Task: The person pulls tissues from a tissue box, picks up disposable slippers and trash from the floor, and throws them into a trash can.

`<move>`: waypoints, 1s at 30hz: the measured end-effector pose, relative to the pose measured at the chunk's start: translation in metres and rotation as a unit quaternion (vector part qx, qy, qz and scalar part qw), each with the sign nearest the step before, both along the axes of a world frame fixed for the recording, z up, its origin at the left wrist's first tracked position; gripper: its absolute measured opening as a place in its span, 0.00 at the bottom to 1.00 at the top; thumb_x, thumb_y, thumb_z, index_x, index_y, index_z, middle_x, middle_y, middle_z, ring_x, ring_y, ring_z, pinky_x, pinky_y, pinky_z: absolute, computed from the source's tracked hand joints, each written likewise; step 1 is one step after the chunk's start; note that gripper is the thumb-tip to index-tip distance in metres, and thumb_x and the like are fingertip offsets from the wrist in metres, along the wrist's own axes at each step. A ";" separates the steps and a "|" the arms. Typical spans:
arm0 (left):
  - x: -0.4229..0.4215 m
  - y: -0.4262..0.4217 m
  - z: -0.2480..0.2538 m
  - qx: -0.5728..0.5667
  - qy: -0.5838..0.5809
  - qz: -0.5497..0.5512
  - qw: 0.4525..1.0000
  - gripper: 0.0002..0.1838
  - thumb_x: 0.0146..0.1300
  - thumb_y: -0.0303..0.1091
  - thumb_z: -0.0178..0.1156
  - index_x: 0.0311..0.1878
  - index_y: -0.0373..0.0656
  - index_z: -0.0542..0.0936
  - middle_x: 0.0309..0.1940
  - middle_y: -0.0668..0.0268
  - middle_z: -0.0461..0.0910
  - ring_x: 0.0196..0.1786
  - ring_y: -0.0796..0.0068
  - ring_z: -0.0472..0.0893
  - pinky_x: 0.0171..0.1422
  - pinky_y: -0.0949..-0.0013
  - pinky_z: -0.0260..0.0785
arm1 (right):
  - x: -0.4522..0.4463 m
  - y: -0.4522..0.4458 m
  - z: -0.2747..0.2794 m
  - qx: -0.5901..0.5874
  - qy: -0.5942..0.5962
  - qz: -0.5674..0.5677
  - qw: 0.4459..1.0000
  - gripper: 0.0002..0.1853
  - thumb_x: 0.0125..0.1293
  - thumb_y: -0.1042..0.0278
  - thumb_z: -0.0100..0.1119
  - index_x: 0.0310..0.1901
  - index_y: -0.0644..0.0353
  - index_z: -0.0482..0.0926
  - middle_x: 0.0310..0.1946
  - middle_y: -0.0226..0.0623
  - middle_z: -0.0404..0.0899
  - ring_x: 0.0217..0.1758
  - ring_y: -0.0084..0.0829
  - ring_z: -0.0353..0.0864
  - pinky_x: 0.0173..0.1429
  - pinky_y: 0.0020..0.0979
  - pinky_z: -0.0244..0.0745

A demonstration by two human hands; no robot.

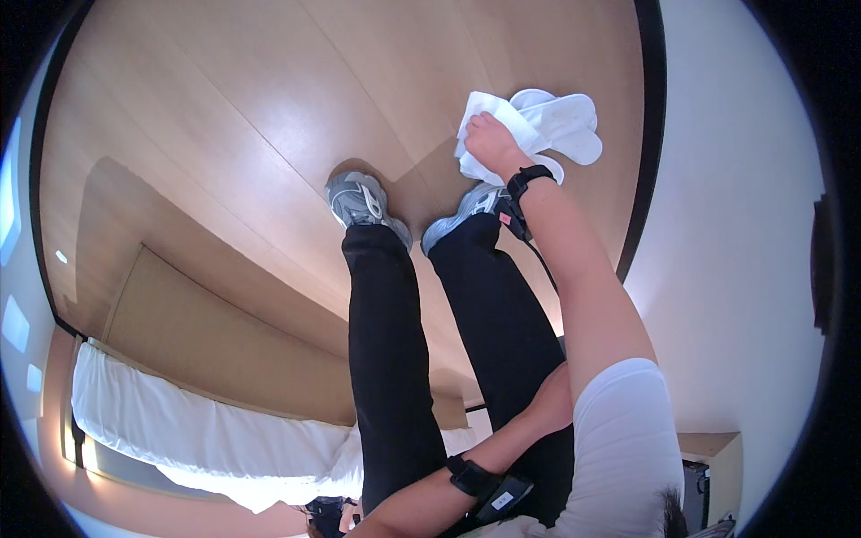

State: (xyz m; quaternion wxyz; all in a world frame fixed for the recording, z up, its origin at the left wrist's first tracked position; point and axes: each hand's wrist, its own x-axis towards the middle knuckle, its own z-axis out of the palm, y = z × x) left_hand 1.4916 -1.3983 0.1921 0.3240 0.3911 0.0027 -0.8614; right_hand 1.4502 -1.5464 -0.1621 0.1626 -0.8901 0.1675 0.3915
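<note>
My right hand (491, 143) reaches down to the floor beyond my right shoe, its fingers closed on a thin white cloth (484, 106). Whether this piece is fabric or paper is hard to tell. White slippers (567, 121) lie overlapping on the floor beside and partly beneath the cloth, with one slipper edge (549, 169) showing near my wrist. My left hand (556, 394) lies across my right thigh, close to my right arm. Its fingers are hidden from view.
My grey sneakers (360, 202) stand on the wood-look floor (251, 81). A white wall (735, 179) with a dark baseboard (650, 108) runs along the right. At the lower left is a bed with white bedding (206, 426) on a tan base (206, 332).
</note>
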 end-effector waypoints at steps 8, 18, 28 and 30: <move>0.020 -0.029 -0.002 0.014 0.020 -0.061 0.998 0.14 0.63 0.32 0.54 0.50 0.38 0.74 0.50 0.52 0.75 0.54 0.55 0.74 0.59 0.63 0.64 | -0.005 -0.009 0.005 -0.041 -0.015 -0.006 0.999 0.10 0.60 0.59 0.53 0.39 0.39 0.84 0.49 0.34 0.73 0.60 0.36 0.67 0.72 0.45 0.48; 0.015 -0.035 -0.003 0.049 0.035 -0.072 0.996 0.22 0.66 0.32 0.50 0.63 0.42 0.64 0.49 0.53 0.76 0.49 0.61 0.78 0.55 0.67 0.67 | -0.008 -0.065 0.021 -0.023 0.125 -0.018 0.992 0.14 0.64 0.63 0.50 0.48 0.35 0.79 0.54 0.36 0.69 0.60 0.41 0.67 0.67 0.45 0.56; 0.012 -0.029 -0.014 0.056 0.040 -0.013 0.998 0.20 0.66 0.31 0.50 0.61 0.40 0.66 0.47 0.53 0.77 0.48 0.61 0.78 0.54 0.65 0.67 | -0.057 -0.066 0.010 -0.039 0.101 -0.091 0.990 0.18 0.58 0.69 0.55 0.49 0.34 0.77 0.52 0.40 0.67 0.55 0.40 0.71 0.56 0.34 0.69; 0.010 -0.032 -0.018 0.063 0.032 -0.011 0.997 0.19 0.66 0.32 0.50 0.58 0.39 0.67 0.46 0.54 0.77 0.49 0.59 0.77 0.53 0.64 0.67 | -0.071 -0.056 0.000 -0.057 0.098 -0.096 0.989 0.18 0.59 0.69 0.53 0.49 0.33 0.77 0.53 0.40 0.67 0.55 0.40 0.71 0.55 0.34 0.70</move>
